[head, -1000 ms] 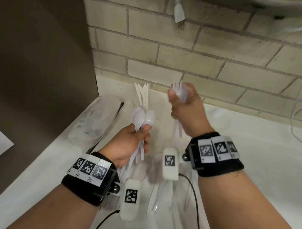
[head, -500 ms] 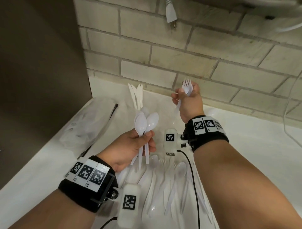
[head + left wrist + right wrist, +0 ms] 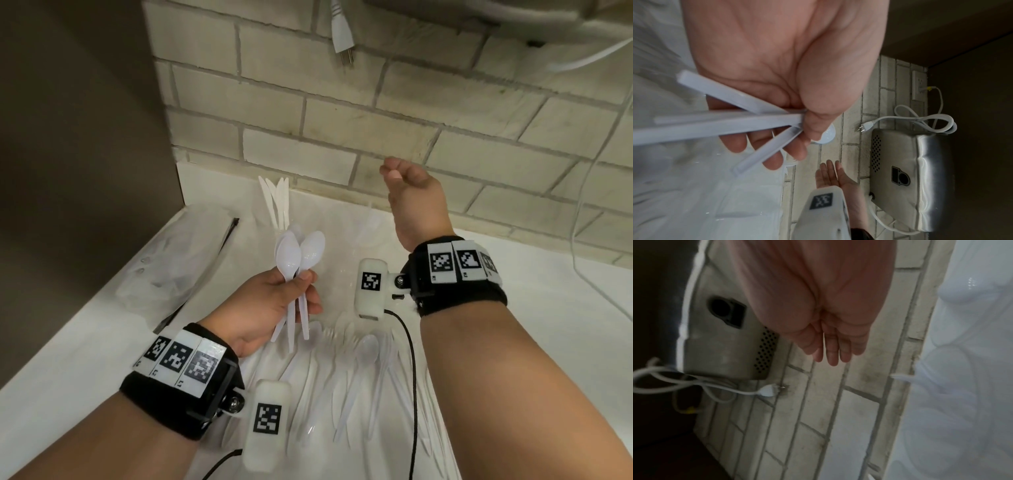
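My left hand (image 3: 270, 308) grips a bunch of white plastic spoons (image 3: 298, 253) by their handles (image 3: 715, 126), bowls up, above the white counter (image 3: 85, 359). My right hand (image 3: 411, 192) is raised near the brick wall and holds nothing. Its fingers (image 3: 830, 350) are straight and close together in the right wrist view. A faint white blur (image 3: 370, 219) lies below it by the wall; I cannot tell what it is. Several white knives (image 3: 277, 202) lean against the wall behind the spoons.
A loose pile of white plastic cutlery (image 3: 346, 380) lies on the counter between my forearms. A clear plastic bag (image 3: 178, 260) sits at the left by a dark panel. A steel hand dryer (image 3: 910, 178) and a dangling plug (image 3: 342, 37) are on the wall above.
My right hand held a white fork up by the wall half a second ago; now it is empty with its fingers loosened. My left hand has kept the spoons nearly still.
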A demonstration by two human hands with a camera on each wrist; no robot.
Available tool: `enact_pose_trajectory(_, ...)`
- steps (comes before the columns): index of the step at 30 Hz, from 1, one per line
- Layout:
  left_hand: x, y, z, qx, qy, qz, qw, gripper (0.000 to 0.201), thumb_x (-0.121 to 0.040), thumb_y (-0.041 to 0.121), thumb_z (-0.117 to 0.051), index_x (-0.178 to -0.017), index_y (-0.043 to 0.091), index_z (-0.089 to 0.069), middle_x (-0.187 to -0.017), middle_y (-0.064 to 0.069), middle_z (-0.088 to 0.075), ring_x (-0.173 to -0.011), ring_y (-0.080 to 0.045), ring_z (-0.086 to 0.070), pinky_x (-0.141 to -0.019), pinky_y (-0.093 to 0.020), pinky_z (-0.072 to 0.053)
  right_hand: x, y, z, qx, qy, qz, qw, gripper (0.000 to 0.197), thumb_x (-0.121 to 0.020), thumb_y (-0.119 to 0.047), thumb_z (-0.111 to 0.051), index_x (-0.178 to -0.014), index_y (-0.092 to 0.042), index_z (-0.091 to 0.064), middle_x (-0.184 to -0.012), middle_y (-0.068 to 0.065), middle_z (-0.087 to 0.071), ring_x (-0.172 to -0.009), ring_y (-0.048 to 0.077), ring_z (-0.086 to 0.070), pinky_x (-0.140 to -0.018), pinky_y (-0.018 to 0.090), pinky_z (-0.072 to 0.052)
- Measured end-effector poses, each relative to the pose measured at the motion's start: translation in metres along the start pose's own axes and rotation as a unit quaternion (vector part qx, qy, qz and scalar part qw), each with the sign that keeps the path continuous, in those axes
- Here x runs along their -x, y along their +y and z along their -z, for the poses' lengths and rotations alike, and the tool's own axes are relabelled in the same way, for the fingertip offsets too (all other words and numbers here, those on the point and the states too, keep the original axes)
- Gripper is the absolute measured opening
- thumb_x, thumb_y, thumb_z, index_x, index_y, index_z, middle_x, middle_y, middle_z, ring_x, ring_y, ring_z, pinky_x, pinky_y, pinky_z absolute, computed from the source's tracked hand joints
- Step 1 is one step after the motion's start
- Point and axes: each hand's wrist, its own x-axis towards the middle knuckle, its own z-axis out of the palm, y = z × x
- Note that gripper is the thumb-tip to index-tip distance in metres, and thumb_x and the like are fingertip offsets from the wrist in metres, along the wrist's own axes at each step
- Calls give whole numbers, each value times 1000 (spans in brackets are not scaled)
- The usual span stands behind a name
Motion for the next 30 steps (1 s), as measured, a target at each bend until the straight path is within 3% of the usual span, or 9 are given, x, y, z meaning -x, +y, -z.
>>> enact_pose_trajectory(3, 3, 1, -4, 12, -25, 1, 1000, 18, -92, 24, -53, -88, 8, -59, -71, -4, -63, -77, -26, -63, -89, -41, -48, 32, -15, 8, 52, -39, 12, 998, 17, -98, -15, -51, -108, -19, -64, -104, -2, -66, -83, 10, -62, -70, 25, -50)
enact_pose_trajectory(6, 5, 0, -12, 10, -61, -1, 998, 24, -83, 30, -55, -90, 8, -60, -76, -5, -65, -81, -28, -65, -85, -38, -51, 68, -21, 11, 147, -154, -12, 977, 25, -91, -32, -62, -114, -21, -61, -98, 0, -68, -55, 13, -57, -51, 27, -41)
enact_pose_trajectory(9, 8, -3, -21, -32, -99, -6, 995, 29, -82, 32, -53, -97, 9, -59, -83, -7, -66, -81, -24, -68, -81, -35, -53, 89, -17, 16, 189, -277, -53, 941, 65, -78, -39, -74, -134, -34, -42, -107, -3, -65, -59, 13, -60, -50, 20, -43)
enact_pose_trajectory(12, 11, -5, -29, -167, -132, -26, 977, 22, -94, 29, -44, -95, 17, -62, -83, -1, -69, -77, -15, -69, -75, -27, -55, 99, -11, 23, 188, -327, -33, 926, 81, -75, -26, -81, -139, -42, -34, -105, 4, -64, -70, 9, -62, -56, 16, -45)
enact_pose_trajectory(17, 14, -4, -38, -326, -178, -28, 928, 30, -100, 28, -39, -87, 14, -61, -79, 4, -68, -83, -7, -64, -85, -15, -46, 109, -9, 29, 283, -297, 7, 912, 56, -74, -31, -81, -123, -31, -56, -98, -19, -57, -74, -4, -55, -68, 15, -41)
enact_pose_trajectory(20, 14, -5, -43, -352, -196, -25, 915, 32, -100, 28, -39, -81, 15, -62, -74, 6, -67, -86, -4, -63, -87, -7, -39, 113, -5, 34, 293, -297, 0, 909, 49, -76, -35, -79, -119, -31, -57, -100, -13, -61, -80, -1, -59, -75, 21, -47)
enact_pose_trajectory(22, 14, -7, -47, -341, -206, -20, 917, 27, -101, 27, -38, -84, 22, -59, -72, 3, -65, -79, -6, -63, -89, -11, -41, 117, -4, 36, 267, -294, -11, 918, 45, -76, -33, -80, -116, -28, -60, -91, -8, -65, -65, 1, -62, -65, 19, -47)
enact_pose_trajectory(25, 14, -9, -53, -311, -200, -25, 929, 18, -100, 25, -39, -93, 21, -56, -73, 1, -60, -71, -11, -62, -87, -27, -49, 120, -2, 33, 198, -237, -16, 951, 31, -72, -25, -84, -94, -14, -65, -75, 8, -69, -54, 29, -64, -51, 28, -52)
enact_pose_trajectory(30, 9, -10, -56, -325, -128, -54, 935, 26, -95, 40, -45, -114, 23, -49, -103, 7, -65, -99, -7, -64, -93, -27, -49, 111, -8, 42, 170, -167, 4, 971, 23, -74, -18, -82, -77, -10, -61, -59, 2, -61, -38, 8, -48, -38, 19, -38)
